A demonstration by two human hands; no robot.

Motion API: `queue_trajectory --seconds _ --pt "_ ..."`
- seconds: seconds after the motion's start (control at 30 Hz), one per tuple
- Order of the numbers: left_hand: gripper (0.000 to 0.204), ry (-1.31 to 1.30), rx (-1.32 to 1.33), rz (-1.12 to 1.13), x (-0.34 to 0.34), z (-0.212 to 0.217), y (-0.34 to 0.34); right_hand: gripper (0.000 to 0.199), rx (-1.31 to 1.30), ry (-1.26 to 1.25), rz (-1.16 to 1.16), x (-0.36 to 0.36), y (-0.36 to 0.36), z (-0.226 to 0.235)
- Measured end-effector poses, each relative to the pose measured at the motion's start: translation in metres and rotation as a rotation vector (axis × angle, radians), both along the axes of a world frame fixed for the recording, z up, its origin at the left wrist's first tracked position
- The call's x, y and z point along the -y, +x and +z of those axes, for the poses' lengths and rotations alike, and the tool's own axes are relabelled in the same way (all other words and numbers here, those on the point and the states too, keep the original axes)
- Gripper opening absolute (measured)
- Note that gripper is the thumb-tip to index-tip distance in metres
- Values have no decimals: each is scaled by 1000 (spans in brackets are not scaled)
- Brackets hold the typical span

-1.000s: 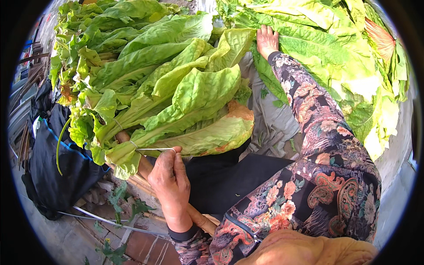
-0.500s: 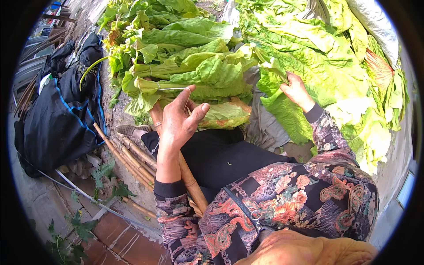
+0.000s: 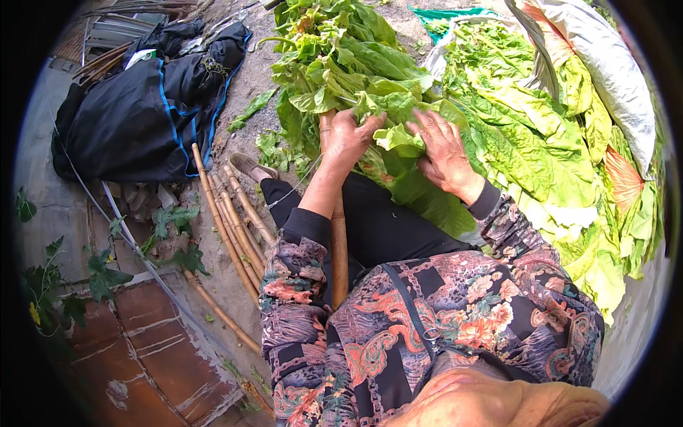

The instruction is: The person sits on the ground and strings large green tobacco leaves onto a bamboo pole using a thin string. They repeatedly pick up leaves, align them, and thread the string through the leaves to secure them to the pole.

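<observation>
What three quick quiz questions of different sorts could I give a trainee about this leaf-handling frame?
1. True or false: the left hand rests on the wooden stick that lies across the lap.
2. Multiple choice: the right hand presses on A) the black cloth bundle, B) a large green leaf, C) the bamboo sticks.
3. Fill in: the pile of spread leaves lies on the person's ____ side.

Key: 1 true; 2 B; 3 right.
</observation>
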State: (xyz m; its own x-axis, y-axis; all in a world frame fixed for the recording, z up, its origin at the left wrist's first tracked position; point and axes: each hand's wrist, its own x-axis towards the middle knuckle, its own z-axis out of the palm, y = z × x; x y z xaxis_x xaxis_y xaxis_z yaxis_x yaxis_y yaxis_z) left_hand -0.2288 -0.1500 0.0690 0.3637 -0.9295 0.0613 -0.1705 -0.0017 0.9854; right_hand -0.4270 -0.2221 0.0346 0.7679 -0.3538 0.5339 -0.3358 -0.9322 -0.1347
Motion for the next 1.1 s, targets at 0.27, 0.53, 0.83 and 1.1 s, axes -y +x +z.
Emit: queue_trajectory --seconds 0.27,0.53,0.83,1.1 --pt "29 21 -174 34 -30 19 -4 59 75 1387 553 20 28 -68" --pt "14 206 855 180 -101 19 27 25 -224 819 346 15 101 -73" --pt "17 464 298 -86 -99 -51 79 32 -201 917 461 32 115 -57" --pt "19 343 -134 -82 -37 -95 88 41 -85 1615 290 26 90 -54"
